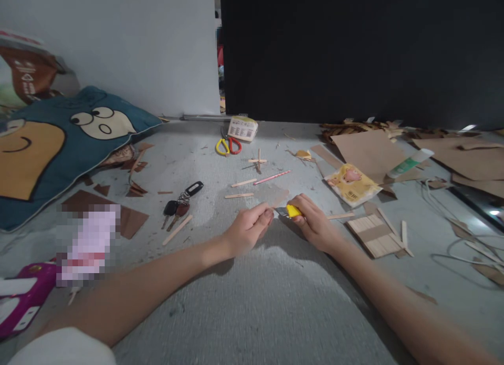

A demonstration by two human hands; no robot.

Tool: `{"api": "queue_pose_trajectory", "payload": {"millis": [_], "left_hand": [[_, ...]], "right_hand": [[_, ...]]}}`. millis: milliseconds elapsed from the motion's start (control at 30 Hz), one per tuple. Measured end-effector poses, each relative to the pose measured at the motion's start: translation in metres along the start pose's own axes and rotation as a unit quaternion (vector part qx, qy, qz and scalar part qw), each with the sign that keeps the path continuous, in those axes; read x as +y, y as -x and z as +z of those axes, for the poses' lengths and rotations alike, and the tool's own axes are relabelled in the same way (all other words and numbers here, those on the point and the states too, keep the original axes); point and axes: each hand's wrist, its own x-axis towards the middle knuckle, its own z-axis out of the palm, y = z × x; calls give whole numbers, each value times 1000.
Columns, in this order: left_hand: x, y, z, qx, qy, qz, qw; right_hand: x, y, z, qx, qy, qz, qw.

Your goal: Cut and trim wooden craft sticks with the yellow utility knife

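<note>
My left hand (249, 229) is closed, pinching a wooden craft stick (281, 198) whose blurred far end sticks out beyond the fingertips. In my right hand (315, 222) is a yellow utility knife (293, 211), its blade pointing left, close to the left fingertips and the stick. Whether the blade touches the wood I cannot tell. Beyond the hands lie loose craft sticks (239, 196), a pink striped pencil (272, 177) and a small crossed-stick piece (258, 160). A banded bundle of craft sticks (372, 244) lies right of my right hand.
Keys (177, 210) lie to the left, near a blue cushion (79, 139) and a purple hot glue gun (29, 296). Scissors (228, 146) are at the back. Rightward are a yellow packet (352, 185), a glue stick (410, 164), cardboard (364, 157) and a white cable (437, 257).
</note>
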Motion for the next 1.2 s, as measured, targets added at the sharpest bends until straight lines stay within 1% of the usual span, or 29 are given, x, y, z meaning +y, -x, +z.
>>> {"api": "queue_pose_trajectory", "payload": {"millis": [267,433,500,633,900,1033,1100,1133,1200], "left_hand": [[1,0,0,-4,19,-5,1000],[1,-6,0,-2,82,-36,996],[2,-8,-1,-14,120,-57,991],[0,-12,-6,-58,164,-92,980],[-3,-15,-20,-103,197,-158,962],[-3,-14,-22,-118,256,-194,940],[-4,-14,-22,-129,281,-201,929],[-5,-14,-22,-131,282,-200,929],[-7,-14,-20,-122,253,-187,941]], "right_hand": [[-1,0,0,-1,6,1,1000],[-2,1,0,-21,29,26,999],[-4,1,0,-36,45,52,997],[-9,-1,-2,-65,74,92,991],[-16,-3,-4,-102,109,124,981],[-19,-5,-4,-115,111,141,977],[-20,-5,-4,-119,106,148,976],[-21,-5,-4,-121,103,151,976],[-21,-5,-4,-124,102,151,975]]}}
